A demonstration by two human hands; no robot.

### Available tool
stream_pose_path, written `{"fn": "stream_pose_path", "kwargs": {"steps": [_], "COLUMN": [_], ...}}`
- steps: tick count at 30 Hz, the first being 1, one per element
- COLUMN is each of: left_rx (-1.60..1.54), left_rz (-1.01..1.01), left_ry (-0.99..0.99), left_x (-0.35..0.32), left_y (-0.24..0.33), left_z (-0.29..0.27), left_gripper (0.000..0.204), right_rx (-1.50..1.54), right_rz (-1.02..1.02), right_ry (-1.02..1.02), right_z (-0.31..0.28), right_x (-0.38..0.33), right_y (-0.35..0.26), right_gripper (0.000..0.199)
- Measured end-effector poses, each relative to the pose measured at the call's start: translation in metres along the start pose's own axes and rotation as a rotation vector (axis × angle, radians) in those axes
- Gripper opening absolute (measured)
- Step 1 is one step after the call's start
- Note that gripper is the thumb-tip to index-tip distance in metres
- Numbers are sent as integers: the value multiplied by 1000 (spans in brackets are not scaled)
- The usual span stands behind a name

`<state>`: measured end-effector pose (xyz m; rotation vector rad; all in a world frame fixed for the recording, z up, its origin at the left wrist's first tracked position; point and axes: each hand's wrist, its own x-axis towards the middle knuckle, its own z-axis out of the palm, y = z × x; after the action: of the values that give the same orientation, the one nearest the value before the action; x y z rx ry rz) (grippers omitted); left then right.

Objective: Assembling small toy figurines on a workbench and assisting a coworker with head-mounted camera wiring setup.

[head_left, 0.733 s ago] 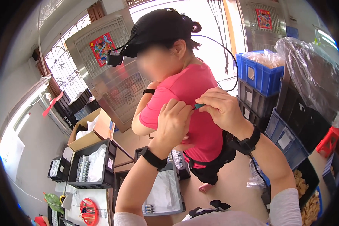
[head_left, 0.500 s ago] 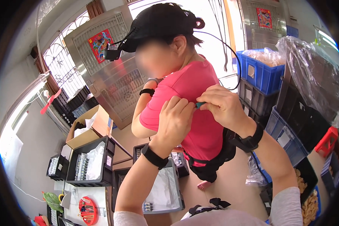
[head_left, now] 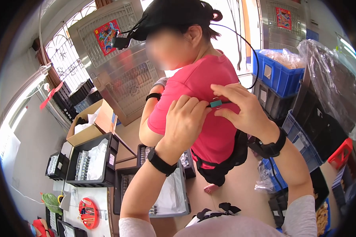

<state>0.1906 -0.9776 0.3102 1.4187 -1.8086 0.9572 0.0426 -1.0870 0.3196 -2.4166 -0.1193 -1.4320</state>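
In front of me, my left hand (head_left: 186, 120) is closed in a pinch at the left end of a small teal block (head_left: 216, 104) with thin dark parts at its sides. My right hand (head_left: 243, 110) is beside the block, its thumb and fingers spread around the block's right side. A thin dark strip runs from the block toward the right palm; whether it touches that hand I cannot tell. Each of my wrists wears a black band. Behind both hands stands a person in a pink shirt (head_left: 201, 83) and black cap.
At left, black trays (head_left: 94, 183) hold rows of small metal parts and white sheets. An open cardboard box (head_left: 103, 114) stands beyond them. A red round dish (head_left: 88, 213) lies on the white table. Blue crates (head_left: 279, 83) and a red stool (head_left: 340, 153) are at right.
The fingers of my right hand have spread away from the teal block, which now shows more fully. My left hand keeps its pinch. The view has shifted slightly.
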Motion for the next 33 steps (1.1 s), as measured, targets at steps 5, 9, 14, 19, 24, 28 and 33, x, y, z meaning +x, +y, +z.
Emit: {"fn": "stream_pose_path", "kwargs": {"steps": [5, 9, 14, 19, 24, 28, 33], "left_rx": [-20, -168, -340, -412, -478, -478, -552], "left_rz": [-219, -315, -535, -685, -722, -684, -841], "left_ry": [155, 150, -118, -209, -367, -437, -620], "left_x": [-36, -114, -202, -226, -217, -231, -292], "left_y": [18, 46, 84, 98, 110, 114, 116], "left_z": [-22, -12, 3, 18, 30, 45, 68], "left_gripper": [21, 21, 16, 18, 14, 13, 11], "right_rx": [-37, 2, 19, 91, 134, 239, 277], "right_rz": [47, 304, 672, 879, 943, 981, 1084], "right_ry": [93, 208, 141, 214, 279, 307, 308], "right_z": [-15, -12, 3, 2, 2, 6, 2], "right_x": [-30, -118, -227, -281, -301, -315, -338], "right_y": [-4, 29, 46, 55, 60, 67, 68], "right_gripper": [49, 31, 21, 21, 21, 21, 21]}}
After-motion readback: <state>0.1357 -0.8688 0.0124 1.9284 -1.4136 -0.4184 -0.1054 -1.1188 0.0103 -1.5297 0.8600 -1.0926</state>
